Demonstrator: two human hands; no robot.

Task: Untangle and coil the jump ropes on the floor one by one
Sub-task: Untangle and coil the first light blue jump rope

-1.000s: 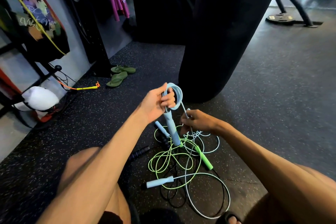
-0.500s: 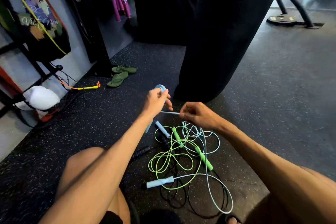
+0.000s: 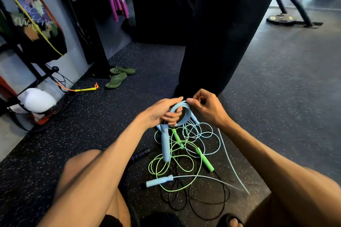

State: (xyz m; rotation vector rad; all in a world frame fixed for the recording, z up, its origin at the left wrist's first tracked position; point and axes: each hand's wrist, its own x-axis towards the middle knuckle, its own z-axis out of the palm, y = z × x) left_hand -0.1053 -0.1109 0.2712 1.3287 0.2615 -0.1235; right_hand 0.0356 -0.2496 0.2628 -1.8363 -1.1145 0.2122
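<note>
**Light blue rope: coil in hand, tail not yet in**

Your left hand [image 3: 162,113] grips the light blue coil [image 3: 182,114], fingers curled through the loops so the turns cannot spring open. One blue handle [image 3: 165,143] hangs below the fist.

Your right hand [image 3: 208,109] pinches the cord at the coil's top, probably to seat a turn flat. The two hands are close together.

The free strand [image 3: 231,162] drops to the floor mat [image 3: 96,131] near its right edge and leads to the second blue handle [image 3: 159,180]. That handle lies among the green rope [image 3: 203,158] and the dark-handled rope [image 3: 140,154].

Judgement: first rope is part-coiled. The tail may snag on the green loops.
</note>
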